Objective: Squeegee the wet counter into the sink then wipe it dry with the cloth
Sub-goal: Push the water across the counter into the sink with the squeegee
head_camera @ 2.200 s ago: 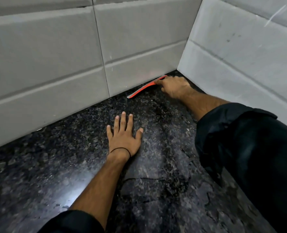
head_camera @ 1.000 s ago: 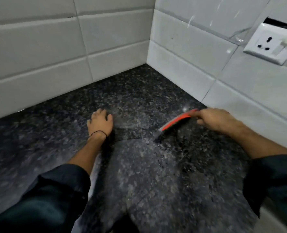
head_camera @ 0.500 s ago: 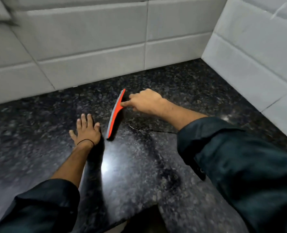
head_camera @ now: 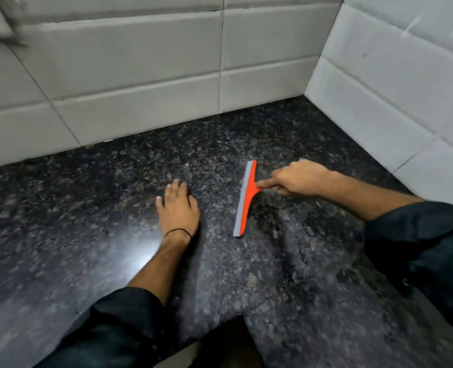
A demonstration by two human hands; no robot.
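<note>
An orange squeegee (head_camera: 245, 200) with a grey rubber blade stands on edge on the black speckled granite counter (head_camera: 87, 221), blade running near to far. My right hand (head_camera: 297, 179) is shut on its handle from the right, index finger stretched along it. Wet patches and streaks lie on the stone to the right of the blade, under my right forearm. My left hand (head_camera: 177, 208) rests palm down on the counter, left of the squeegee, fingers loosely curled, holding nothing. No sink or cloth is in view.
White tiled walls (head_camera: 140, 75) close the counter at the back and on the right (head_camera: 392, 88), meeting in a corner at the far right. The counter's front edge shows at the bottom centre. A bright light reflection lies near my left wrist.
The squeegee came out of the back corner and swept leftward across the counter. In the last half second the gap between its blade and my left hand has widened; my left hand stays planted.
</note>
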